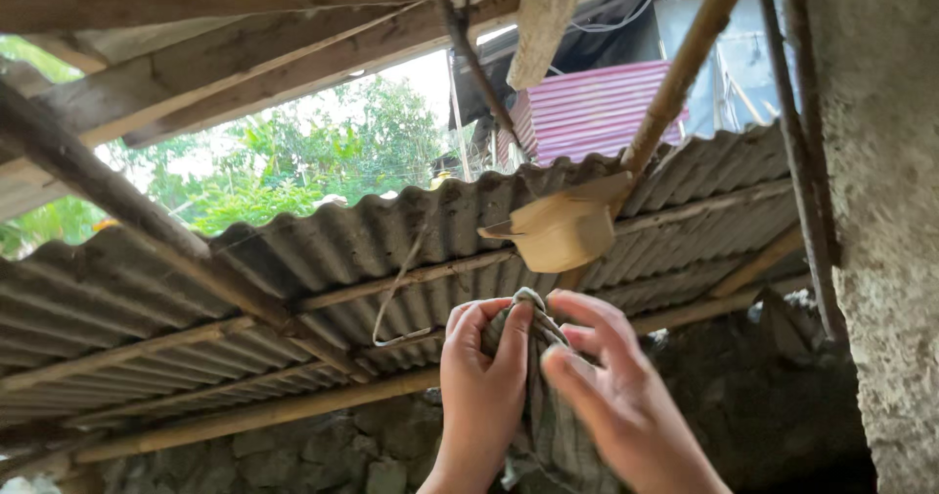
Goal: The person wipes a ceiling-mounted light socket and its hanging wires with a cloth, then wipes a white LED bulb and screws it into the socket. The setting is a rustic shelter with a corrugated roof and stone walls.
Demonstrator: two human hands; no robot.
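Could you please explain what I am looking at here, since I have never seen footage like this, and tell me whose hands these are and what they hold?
This is one picture from a camera worn on a person's head, here tilted upward, so you see what that person sees. The two bare hands at the bottom are the wearer's own: the left hand and the right hand are raised and together grip a bunched striped cloth, pinching its top end. Above them is a corrugated metal roof resting on wooden poles. A tan hat hangs from a slanting pole. To the right stands a rough concrete wall; below is a stone wall. Green trees show through the gap.
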